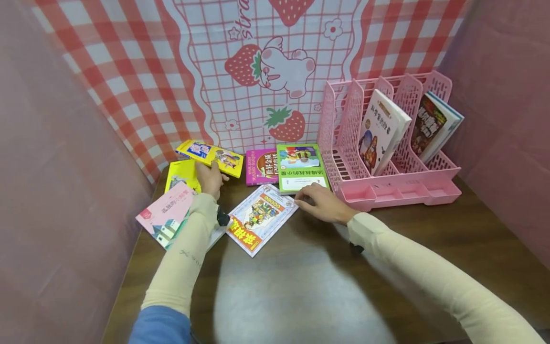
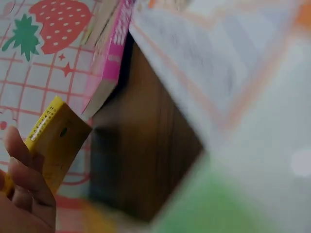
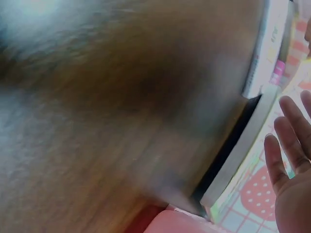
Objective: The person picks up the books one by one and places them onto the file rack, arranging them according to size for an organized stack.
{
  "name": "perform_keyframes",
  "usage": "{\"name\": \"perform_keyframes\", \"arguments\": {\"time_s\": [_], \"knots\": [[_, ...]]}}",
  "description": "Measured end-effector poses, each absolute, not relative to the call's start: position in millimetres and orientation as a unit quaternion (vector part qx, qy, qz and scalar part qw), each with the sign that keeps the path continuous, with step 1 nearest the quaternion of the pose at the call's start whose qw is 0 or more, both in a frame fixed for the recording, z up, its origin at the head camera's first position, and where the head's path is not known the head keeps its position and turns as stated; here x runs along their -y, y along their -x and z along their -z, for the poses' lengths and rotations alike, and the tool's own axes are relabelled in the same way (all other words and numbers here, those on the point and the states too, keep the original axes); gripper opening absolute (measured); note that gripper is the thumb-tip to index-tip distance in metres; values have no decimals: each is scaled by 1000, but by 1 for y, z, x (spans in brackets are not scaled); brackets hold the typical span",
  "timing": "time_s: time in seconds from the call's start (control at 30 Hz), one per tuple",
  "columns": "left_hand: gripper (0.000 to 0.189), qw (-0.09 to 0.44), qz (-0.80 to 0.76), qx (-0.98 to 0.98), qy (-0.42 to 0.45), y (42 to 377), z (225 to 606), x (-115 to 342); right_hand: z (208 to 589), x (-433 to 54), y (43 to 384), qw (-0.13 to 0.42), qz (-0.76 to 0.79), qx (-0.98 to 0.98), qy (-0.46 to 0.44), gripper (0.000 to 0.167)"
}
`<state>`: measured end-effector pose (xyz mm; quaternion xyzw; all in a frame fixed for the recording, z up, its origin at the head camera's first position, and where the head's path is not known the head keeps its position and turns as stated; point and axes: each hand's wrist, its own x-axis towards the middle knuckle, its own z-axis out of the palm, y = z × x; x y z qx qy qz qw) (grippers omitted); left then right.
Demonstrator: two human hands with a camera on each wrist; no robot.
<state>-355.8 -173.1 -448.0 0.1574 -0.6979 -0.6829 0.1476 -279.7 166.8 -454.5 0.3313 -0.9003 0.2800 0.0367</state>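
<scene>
My left hand [image 1: 209, 179] grips a yellow book [image 1: 225, 161] by its near edge, at the back left of the table. In the left wrist view, curled fingers [image 2: 30, 179] hold this yellow book [image 2: 60, 145] tilted, its spine showing. Below it lies another yellow book [image 1: 175, 173], partly under a pink book [image 1: 165, 208]. With relaxed fingers, my right hand [image 1: 322, 203] hovers by the front edge of a green book [image 1: 301, 165] and the corner of a comic-style book [image 1: 261, 216]. The right wrist view shows its fingers [image 3: 291, 141] spread loosely, holding nothing.
A magenta book [image 1: 259, 167] lies partly under the green one. At the back right stands a pink file rack [image 1: 365, 197] with a white book [image 1: 380, 131] and a dark-covered book [image 1: 429, 125] leaning in its slots. A checked strawberry cloth [image 1: 275, 114] hangs behind the table.
</scene>
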Motion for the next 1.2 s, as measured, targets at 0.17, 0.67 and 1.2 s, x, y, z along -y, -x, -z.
{"name": "perform_keyframes", "arguments": {"time_s": [0.17, 0.67, 1.2], "knots": [[28, 160, 621, 760, -106, 339, 431, 184, 449, -171, 287, 21, -334, 893, -301, 17], [29, 93, 667, 736, 62, 299, 426, 187, 431, -186, 305, -17, -370, 897, -243, 41], [21, -42, 700, 696, 155, 276, 438, 152, 416, -150, 303, -180, -475, 824, -253, 37]]}}
